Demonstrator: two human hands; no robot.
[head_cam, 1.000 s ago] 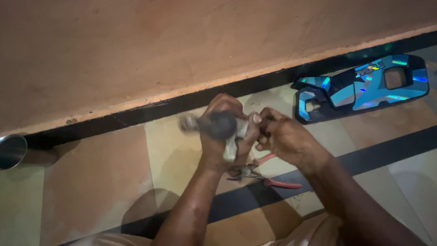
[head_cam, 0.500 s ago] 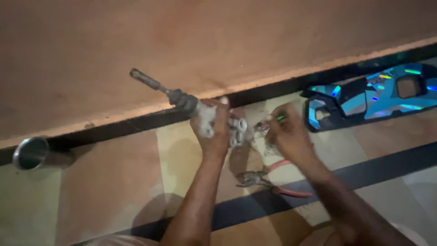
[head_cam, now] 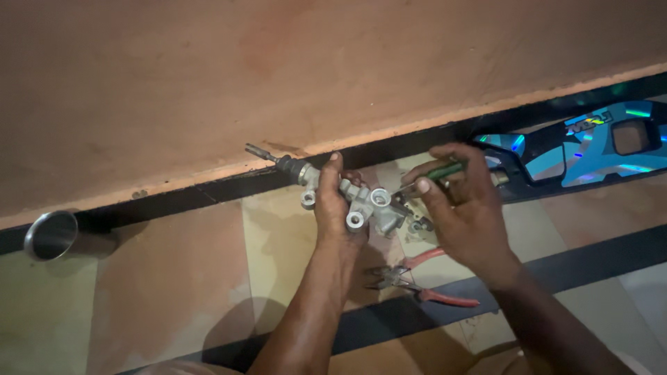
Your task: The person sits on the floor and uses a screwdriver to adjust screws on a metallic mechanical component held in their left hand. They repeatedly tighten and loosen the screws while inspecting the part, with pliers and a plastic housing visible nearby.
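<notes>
- Left hand (head_cam: 338, 208): we grip a cast metal cylinder body (head_cam: 361, 203) with its rod end (head_cam: 267, 155) pointing toward the wall, held above the tiled floor (head_cam: 187, 278).
- Right hand (head_cam: 464, 208): we pinch a green-handled screwdriver (head_cam: 434, 173), tip set against the body's right end.
- Red-handled pliers (head_cam: 417, 278): lying on the floor below both hands, untouched.
- Blue patterned panel (head_cam: 590, 142): on the floor at the wall's foot, toward the right edge.
- Steel cup (head_cam: 50, 235): at the left edge, well apart.
- Handling note: we judge the tip should stay square to the fitting, the left grip firm, pressure light so it does not slip.
</notes>
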